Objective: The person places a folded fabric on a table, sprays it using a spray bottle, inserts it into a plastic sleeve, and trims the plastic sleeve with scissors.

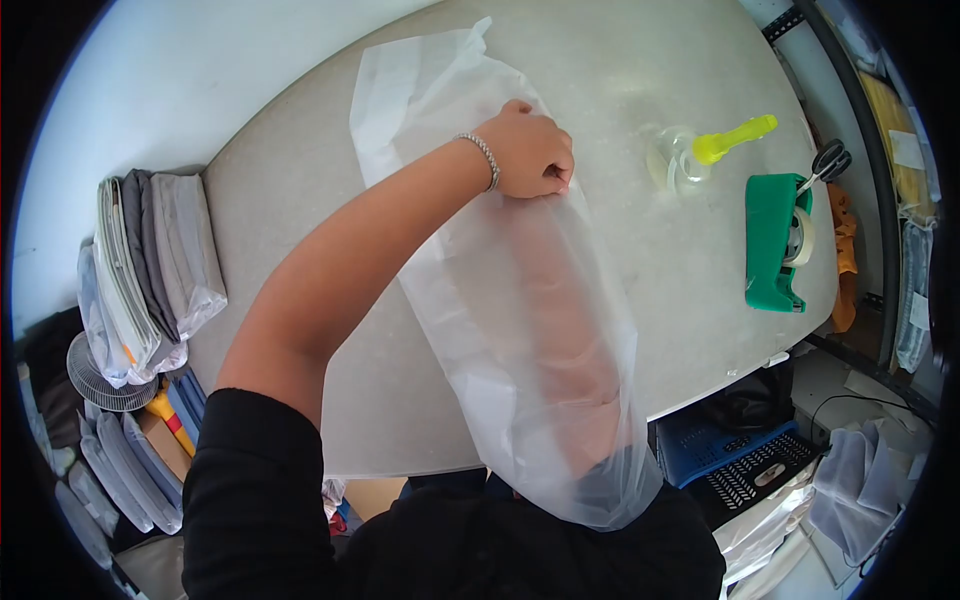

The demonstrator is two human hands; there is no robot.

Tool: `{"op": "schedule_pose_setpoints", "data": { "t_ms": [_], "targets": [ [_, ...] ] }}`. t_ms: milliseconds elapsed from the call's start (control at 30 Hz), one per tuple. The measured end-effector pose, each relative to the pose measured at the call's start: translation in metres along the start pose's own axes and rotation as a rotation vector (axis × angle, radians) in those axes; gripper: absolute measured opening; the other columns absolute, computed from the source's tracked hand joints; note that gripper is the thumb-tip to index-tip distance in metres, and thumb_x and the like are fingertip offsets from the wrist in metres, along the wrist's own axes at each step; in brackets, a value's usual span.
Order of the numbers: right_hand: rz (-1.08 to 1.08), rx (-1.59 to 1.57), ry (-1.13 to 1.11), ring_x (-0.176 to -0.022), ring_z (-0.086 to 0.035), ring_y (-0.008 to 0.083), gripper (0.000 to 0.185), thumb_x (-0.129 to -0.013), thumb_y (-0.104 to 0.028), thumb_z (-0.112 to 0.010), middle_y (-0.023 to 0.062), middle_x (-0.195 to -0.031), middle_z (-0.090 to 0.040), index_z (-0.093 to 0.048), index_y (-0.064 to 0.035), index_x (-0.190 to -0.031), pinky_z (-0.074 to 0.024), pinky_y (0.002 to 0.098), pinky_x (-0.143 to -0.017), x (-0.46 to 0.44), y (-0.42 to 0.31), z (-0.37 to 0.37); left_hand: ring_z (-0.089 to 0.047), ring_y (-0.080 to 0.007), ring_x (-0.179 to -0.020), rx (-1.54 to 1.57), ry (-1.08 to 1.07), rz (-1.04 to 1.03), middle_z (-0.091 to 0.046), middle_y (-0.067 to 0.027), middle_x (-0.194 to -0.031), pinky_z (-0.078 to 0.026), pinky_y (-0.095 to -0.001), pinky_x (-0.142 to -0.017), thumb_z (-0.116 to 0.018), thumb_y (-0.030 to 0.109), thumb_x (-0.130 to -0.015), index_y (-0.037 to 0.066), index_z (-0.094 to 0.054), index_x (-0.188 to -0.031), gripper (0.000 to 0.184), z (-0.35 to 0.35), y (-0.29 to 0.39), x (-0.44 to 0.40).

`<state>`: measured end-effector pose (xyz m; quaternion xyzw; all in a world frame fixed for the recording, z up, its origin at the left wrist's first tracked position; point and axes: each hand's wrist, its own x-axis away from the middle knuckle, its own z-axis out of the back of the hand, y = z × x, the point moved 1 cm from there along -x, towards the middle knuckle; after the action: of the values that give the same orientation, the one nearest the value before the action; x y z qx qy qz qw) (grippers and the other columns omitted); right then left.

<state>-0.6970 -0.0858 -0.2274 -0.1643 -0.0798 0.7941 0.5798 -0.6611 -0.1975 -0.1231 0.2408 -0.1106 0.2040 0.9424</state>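
A long translucent white plastic bag (pixel 440 110) lies across the grey table and over the person's right side. My left hand (pixel 525 150), with a beaded bracelet at the wrist, is closed on the bag near its middle. My right forearm is inside the bag, seen blurred through the plastic. Under the plastic, next to my left hand, my right hand (pixel 527 212) shows only faintly, and its fingers are hidden.
A green tape dispenser (pixel 768 245) with scissors (pixel 828 162) stands at the right of the table (pixel 690 330). Near it are a clear glass container (pixel 672 162) and a yellow-green handle (pixel 735 139). Folded packs (pixel 160 260) lie at the left; a blue basket (pixel 715 445) is at lower right.
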Motion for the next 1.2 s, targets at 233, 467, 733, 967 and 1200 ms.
{"op": "schedule_pose_setpoints", "data": {
  "t_ms": [233, 467, 733, 967, 1200],
  "targets": [
    [0.006, -0.027, 0.001, -0.149, -0.017, 0.0317, 0.07, -0.086, -0.035, -0.058, 0.0064, -0.16, -0.023, -0.033, -0.0259, -0.151, -0.0036, 0.0761, -0.106, 0.002, 0.001, 0.004, -0.057, -0.0146, -0.103, 0.115, -0.004, -0.091, -0.064, 0.0071, -0.092, -0.022, -0.0538, -0.111, -0.064, 0.025, -0.089, 0.018, -0.067, -0.081, 0.011, -0.015, -0.002, -0.012],
    [0.003, -0.043, -0.001, -0.149, -0.017, 0.0315, 0.07, -0.087, -0.035, -0.058, 0.0063, -0.16, -0.023, -0.032, -0.0256, -0.151, -0.0032, 0.076, -0.106, 0.007, 0.002, 0.007, -0.057, -0.0165, -0.103, -0.003, -0.075, -0.121, -0.063, 0.0041, -0.09, -0.026, -0.0487, -0.108, -0.062, 0.023, -0.09, 0.017, -0.064, -0.08, 0.012, -0.014, 0.005, -0.011],
    [0.007, -0.047, -0.003, -0.149, -0.017, 0.0313, 0.07, -0.087, -0.034, -0.057, 0.0062, -0.16, -0.023, -0.032, -0.0254, -0.151, -0.0027, 0.0758, -0.106, 0.01, 0.001, 0.008, -0.058, -0.0257, -0.102, 0.08, 0.017, -0.2, -0.066, -0.0039, -0.1, -0.042, -0.0389, -0.096, -0.058, 0.026, -0.093, 0.013, -0.068, -0.093, 0.016, -0.028, 0.012, -0.035],
    [0.011, -0.036, -0.003, -0.149, -0.017, 0.0311, 0.07, -0.087, -0.034, -0.057, 0.0061, -0.16, -0.023, -0.032, -0.0251, -0.151, -0.0023, 0.0756, -0.106, 0.015, -0.001, 0.009, -0.06, -0.0281, -0.101, 0.088, 0.009, -0.167, -0.067, -0.0071, -0.1, -0.047, -0.0395, -0.089, -0.058, 0.022, -0.092, 0.01, -0.069, -0.094, 0.017, -0.025, 0.015, -0.029],
    [0.014, -0.024, -0.007, -0.149, -0.017, 0.0309, 0.07, -0.087, -0.034, -0.057, 0.006, -0.16, -0.023, -0.032, -0.0249, -0.152, -0.0018, 0.0755, -0.107, 0.016, -0.004, 0.008, -0.058, -0.0281, -0.095, 0.163, 0.059, -0.127, -0.065, -0.0061, -0.093, -0.046, -0.0394, -0.085, -0.063, 0.018, -0.086, 0.012, -0.066, -0.084, 0.007, -0.025, 0.031, -0.031]
  ]
}}
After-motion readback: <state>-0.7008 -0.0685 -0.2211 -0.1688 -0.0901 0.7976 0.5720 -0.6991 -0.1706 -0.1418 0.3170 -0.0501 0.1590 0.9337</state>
